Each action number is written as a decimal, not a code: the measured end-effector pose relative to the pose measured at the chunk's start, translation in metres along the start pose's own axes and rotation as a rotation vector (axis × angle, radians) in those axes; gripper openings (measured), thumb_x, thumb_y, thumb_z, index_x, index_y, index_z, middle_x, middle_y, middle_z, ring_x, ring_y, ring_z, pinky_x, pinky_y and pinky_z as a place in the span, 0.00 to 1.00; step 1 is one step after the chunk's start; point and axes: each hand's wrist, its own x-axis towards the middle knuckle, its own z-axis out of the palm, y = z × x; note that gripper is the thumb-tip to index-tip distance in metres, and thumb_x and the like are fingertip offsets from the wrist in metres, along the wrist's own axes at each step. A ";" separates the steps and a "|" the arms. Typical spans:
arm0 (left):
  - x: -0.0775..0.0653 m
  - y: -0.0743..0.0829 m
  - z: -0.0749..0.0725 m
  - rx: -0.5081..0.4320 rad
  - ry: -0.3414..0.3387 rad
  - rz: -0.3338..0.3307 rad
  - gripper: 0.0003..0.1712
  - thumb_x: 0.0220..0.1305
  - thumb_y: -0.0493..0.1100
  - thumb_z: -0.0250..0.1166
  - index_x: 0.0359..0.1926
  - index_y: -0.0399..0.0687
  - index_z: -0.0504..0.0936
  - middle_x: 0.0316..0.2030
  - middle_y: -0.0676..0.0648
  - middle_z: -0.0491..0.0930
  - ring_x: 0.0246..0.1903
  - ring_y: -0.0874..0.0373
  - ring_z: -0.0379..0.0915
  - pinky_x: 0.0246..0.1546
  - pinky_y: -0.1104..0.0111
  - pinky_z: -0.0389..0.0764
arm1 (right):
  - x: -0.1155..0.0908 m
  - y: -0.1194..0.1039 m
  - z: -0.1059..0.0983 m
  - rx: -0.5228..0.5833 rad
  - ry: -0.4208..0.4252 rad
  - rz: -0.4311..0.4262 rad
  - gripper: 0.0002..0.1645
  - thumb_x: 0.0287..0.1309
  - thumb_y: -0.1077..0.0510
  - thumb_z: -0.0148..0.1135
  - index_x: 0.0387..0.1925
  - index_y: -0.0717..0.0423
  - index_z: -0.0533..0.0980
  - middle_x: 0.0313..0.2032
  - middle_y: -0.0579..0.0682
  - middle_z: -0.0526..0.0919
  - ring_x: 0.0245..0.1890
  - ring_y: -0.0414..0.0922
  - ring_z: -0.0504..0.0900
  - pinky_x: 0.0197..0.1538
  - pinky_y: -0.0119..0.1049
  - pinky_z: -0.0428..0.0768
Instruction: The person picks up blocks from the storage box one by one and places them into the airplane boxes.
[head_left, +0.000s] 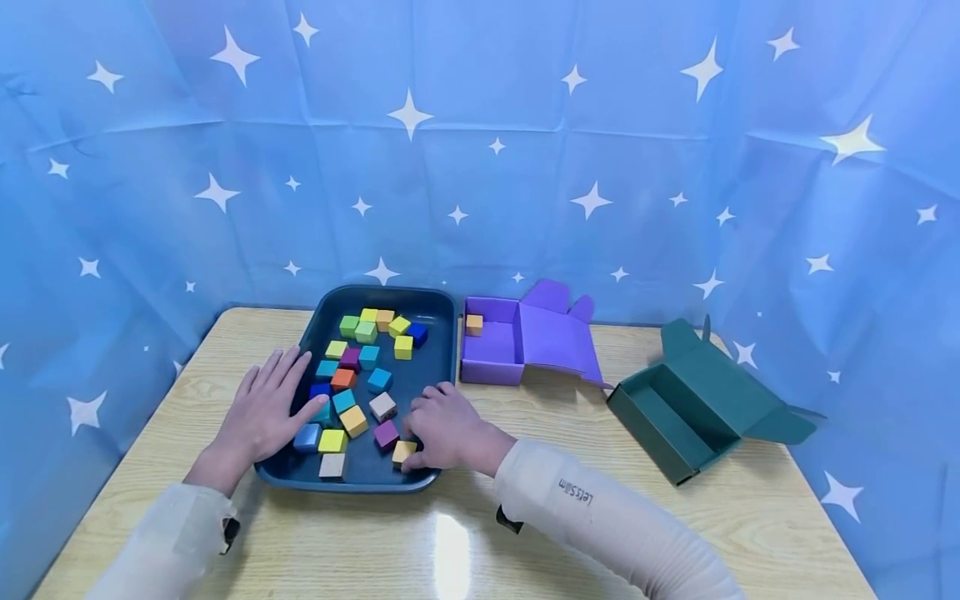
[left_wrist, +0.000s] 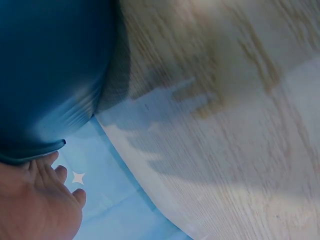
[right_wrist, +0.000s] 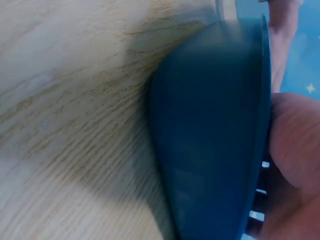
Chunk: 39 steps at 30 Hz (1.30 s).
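Observation:
A dark blue tray (head_left: 442, 350) holds many small coloured cubes, among them yellow, green, teal, purple and plain wood ones. Flat over its left rim lies my left hand (head_left: 258, 417), fingers straight and spread, the thumb reaching inward beside a teal cube (head_left: 322, 413). In the left wrist view the fingers (left_wrist: 52, 182) are up against the rim. My right hand (head_left: 447, 429) reaches over the right rim near the front corner. Its thumb and curled fingers pinch a light orange cube (head_left: 403, 452). A purple cube (head_left: 386, 435) and a pale wooden cube (head_left: 382, 407) sit just left of that hand.
Right of the tray stands an open purple box (head_left: 491, 372) with one orange cube (head_left: 474, 325) inside. Farther right is an open dark green box (head_left: 648, 425), its lid folded back. A blue starry cloth (head_left: 480, 167) surrounds the wooden table (head_left: 360, 542).

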 end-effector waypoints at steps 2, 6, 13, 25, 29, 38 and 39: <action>0.000 0.000 0.000 0.002 0.000 0.002 0.51 0.66 0.70 0.49 0.76 0.42 0.48 0.76 0.34 0.46 0.75 0.34 0.37 0.71 0.34 0.41 | 0.000 -0.001 0.001 -0.004 -0.014 0.005 0.25 0.48 0.26 0.63 0.40 0.34 0.84 0.43 0.37 0.83 0.44 0.40 0.72 0.55 0.39 0.69; 0.001 0.000 0.001 0.005 0.001 0.002 0.52 0.66 0.71 0.48 0.77 0.42 0.47 0.76 0.34 0.45 0.75 0.34 0.37 0.71 0.34 0.40 | 0.003 -0.004 0.001 -0.003 -0.041 0.009 0.23 0.49 0.28 0.65 0.40 0.34 0.84 0.40 0.36 0.83 0.42 0.40 0.70 0.54 0.38 0.68; -0.001 0.000 0.003 0.008 0.014 0.003 0.52 0.66 0.70 0.49 0.77 0.42 0.47 0.76 0.34 0.45 0.75 0.34 0.38 0.71 0.35 0.39 | 0.006 -0.007 0.002 -0.018 -0.073 0.007 0.19 0.52 0.33 0.66 0.42 0.35 0.84 0.38 0.36 0.82 0.41 0.40 0.69 0.53 0.38 0.68; -0.001 -0.003 -0.003 0.029 0.014 0.025 0.51 0.66 0.70 0.48 0.77 0.43 0.47 0.76 0.34 0.47 0.75 0.34 0.38 0.71 0.35 0.41 | -0.001 -0.002 -0.016 -0.024 -0.043 0.020 0.20 0.55 0.34 0.64 0.46 0.36 0.83 0.46 0.39 0.83 0.47 0.42 0.70 0.57 0.40 0.68; -0.009 -0.005 -0.011 0.037 0.008 0.048 0.51 0.66 0.71 0.48 0.77 0.44 0.48 0.75 0.35 0.48 0.75 0.35 0.38 0.71 0.35 0.41 | -0.005 0.004 -0.031 0.000 -0.015 0.033 0.19 0.55 0.35 0.64 0.43 0.39 0.82 0.44 0.39 0.82 0.48 0.42 0.70 0.61 0.42 0.68; -0.033 -0.007 -0.020 0.006 -0.089 0.065 0.63 0.53 0.76 0.59 0.77 0.47 0.46 0.76 0.34 0.45 0.75 0.34 0.35 0.70 0.33 0.38 | -0.004 0.042 -0.051 0.140 0.120 0.136 0.19 0.56 0.39 0.63 0.43 0.43 0.81 0.41 0.41 0.81 0.47 0.44 0.71 0.64 0.46 0.68; -0.034 -0.007 -0.019 -0.007 -0.100 0.066 0.64 0.51 0.76 0.60 0.77 0.46 0.46 0.76 0.34 0.44 0.75 0.34 0.35 0.71 0.34 0.36 | -0.004 0.046 -0.052 0.157 0.139 0.154 0.19 0.56 0.39 0.63 0.43 0.44 0.82 0.41 0.41 0.81 0.47 0.44 0.71 0.63 0.46 0.68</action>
